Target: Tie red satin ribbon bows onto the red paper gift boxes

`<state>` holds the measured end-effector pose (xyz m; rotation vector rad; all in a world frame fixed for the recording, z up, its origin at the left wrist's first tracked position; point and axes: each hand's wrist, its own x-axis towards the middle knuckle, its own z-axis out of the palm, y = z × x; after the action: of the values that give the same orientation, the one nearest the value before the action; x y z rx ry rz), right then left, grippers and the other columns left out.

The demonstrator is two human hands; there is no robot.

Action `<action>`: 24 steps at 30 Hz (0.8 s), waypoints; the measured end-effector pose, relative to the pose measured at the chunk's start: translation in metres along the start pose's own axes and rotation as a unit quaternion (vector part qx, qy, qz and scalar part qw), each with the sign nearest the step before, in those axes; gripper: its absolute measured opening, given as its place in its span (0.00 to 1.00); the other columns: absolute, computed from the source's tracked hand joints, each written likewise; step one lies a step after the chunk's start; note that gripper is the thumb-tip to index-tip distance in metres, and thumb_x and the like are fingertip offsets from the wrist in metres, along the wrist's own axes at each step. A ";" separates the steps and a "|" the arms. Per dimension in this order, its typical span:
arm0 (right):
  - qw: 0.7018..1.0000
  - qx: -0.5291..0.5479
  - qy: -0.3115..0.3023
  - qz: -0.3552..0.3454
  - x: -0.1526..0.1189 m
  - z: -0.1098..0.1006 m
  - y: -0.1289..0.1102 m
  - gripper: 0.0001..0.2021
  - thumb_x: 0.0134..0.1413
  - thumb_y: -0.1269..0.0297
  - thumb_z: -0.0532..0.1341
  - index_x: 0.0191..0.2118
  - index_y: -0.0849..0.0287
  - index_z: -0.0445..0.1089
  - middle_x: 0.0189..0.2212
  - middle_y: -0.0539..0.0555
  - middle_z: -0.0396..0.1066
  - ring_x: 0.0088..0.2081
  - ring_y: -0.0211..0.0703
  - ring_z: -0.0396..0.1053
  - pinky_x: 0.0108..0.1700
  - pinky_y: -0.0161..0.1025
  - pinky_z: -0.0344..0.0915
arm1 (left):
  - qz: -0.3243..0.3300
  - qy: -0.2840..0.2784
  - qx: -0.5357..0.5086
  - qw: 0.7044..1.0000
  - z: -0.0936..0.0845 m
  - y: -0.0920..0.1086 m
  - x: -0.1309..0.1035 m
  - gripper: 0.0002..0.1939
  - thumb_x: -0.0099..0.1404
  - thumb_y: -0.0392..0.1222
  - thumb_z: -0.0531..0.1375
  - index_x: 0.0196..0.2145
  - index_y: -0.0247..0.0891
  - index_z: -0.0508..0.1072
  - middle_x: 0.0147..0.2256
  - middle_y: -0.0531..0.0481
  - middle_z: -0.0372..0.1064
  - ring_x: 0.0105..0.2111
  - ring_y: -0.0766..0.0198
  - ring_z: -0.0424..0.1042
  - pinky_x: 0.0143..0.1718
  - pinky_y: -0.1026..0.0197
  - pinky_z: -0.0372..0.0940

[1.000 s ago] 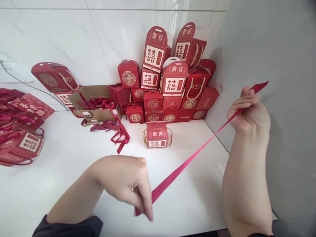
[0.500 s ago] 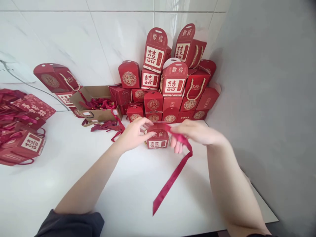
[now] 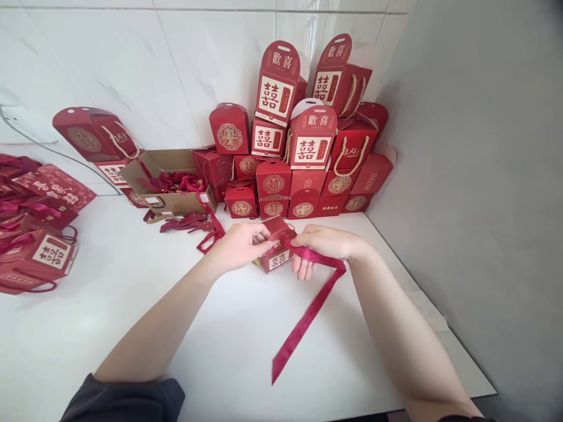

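Note:
A small red gift box [image 3: 278, 261] with a white label stands slightly turned on the white table, between my hands. My left hand [image 3: 248, 241] is closed on the upper left edge of this box, thumb in front. From my right hand [image 3: 319, 246] trails a dark red ribbon [image 3: 308, 316], pinched between thumb and fingers near the box's top. The ribbon bends at the right and its loose end hangs down toward me. Where the ribbon meets the box, my right fingers partly hide it.
Stacked red boxes [image 3: 272, 184] line the tiled wall. An open cardboard box [image 3: 176, 204] of ribbons stands left of them, with loose ribbons [image 3: 187, 223] in front. More red boxes [image 3: 53, 252] are heaped at the far left. A grey wall [image 3: 461, 176] rises at the right.
My right hand has moved left and come up against the box with the ribbon. The box has turned and tilted a little. My left hand has closed on its edge.

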<state>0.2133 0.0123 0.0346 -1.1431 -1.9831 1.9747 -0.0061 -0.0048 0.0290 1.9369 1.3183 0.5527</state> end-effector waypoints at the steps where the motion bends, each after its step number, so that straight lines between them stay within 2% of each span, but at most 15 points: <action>1: 1.000 0.001 -0.003 0.004 0.001 -0.001 0.001 0.22 0.59 0.60 0.49 0.27 0.66 0.76 0.24 0.60 0.78 0.25 0.43 0.75 0.32 0.37 0.72 | -0.001 0.000 -0.006 1.000 0.000 -0.001 0.000 0.13 0.62 0.49 0.60 0.34 0.36 0.74 0.34 0.47 0.76 0.32 0.60 0.76 0.34 0.60 0.70; 7: 0.999 0.030 -0.020 0.024 0.007 -0.004 0.006 0.22 0.57 0.59 0.50 0.26 0.67 0.76 0.23 0.62 0.77 0.23 0.44 0.75 0.27 0.36 0.69 | 0.000 0.009 -0.030 1.000 0.000 -0.003 0.002 0.15 0.64 0.50 0.58 0.40 0.37 0.74 0.36 0.48 0.76 0.35 0.60 0.76 0.37 0.59 0.70; 16: 0.998 0.067 -0.018 0.003 0.010 -0.004 0.005 0.23 0.59 0.57 0.50 0.28 0.68 0.76 0.24 0.63 0.78 0.25 0.44 0.76 0.32 0.37 0.71 | -0.011 0.007 -0.089 0.996 0.001 -0.003 0.006 0.16 0.67 0.44 0.53 0.46 0.36 0.74 0.40 0.46 0.76 0.38 0.61 0.75 0.39 0.59 0.70; 21: 0.998 0.040 -0.036 0.021 0.010 -0.003 0.005 0.23 0.59 0.59 0.49 0.27 0.69 0.77 0.24 0.63 0.78 0.24 0.44 0.75 0.30 0.36 0.70 | -0.001 0.016 -0.051 0.999 0.002 -0.003 0.007 0.15 0.66 0.41 0.53 0.45 0.37 0.75 0.42 0.47 0.75 0.36 0.61 0.75 0.38 0.59 0.71; 24: 0.998 0.035 -0.034 0.027 0.008 -0.006 0.007 0.23 0.58 0.60 0.49 0.26 0.69 0.77 0.23 0.64 0.77 0.22 0.43 0.74 0.28 0.36 0.70 | -0.004 0.011 -0.073 0.997 0.002 -0.002 0.006 0.14 0.66 0.41 0.53 0.44 0.37 0.76 0.42 0.47 0.75 0.36 0.62 0.75 0.38 0.59 0.72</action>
<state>0.2137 0.0207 0.0257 -1.1396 -1.9168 2.1190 -0.0034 0.0003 0.0259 1.8102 1.2631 0.6486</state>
